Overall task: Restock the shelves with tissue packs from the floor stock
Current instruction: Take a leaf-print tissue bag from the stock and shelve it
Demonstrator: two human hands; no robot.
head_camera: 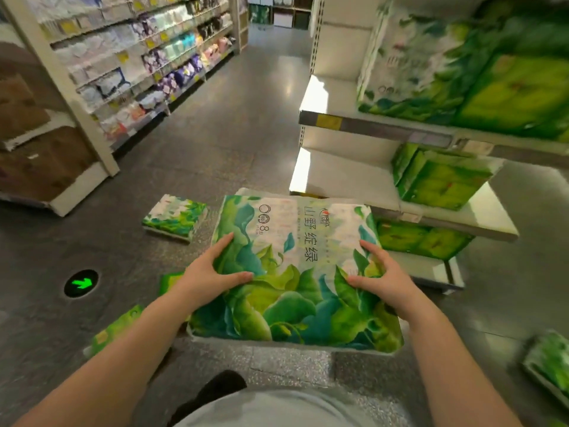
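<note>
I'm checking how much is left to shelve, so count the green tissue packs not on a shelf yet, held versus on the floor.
Gripped between left hand and right hand: held pack, 1
On the floor: floor packs, 4
Total: 5

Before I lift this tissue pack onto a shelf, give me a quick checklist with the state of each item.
1. Left hand on the held tissue pack: ok, thumb and fingers spread on its left side.
2. Right hand on it: ok, right side.
3. Grip firm underneath: cannot tell.
4. Free space on the middle shelf: ok, bare left part.
5. Floor path clear: not ok, a loose pack lies ahead on the left.
</note>
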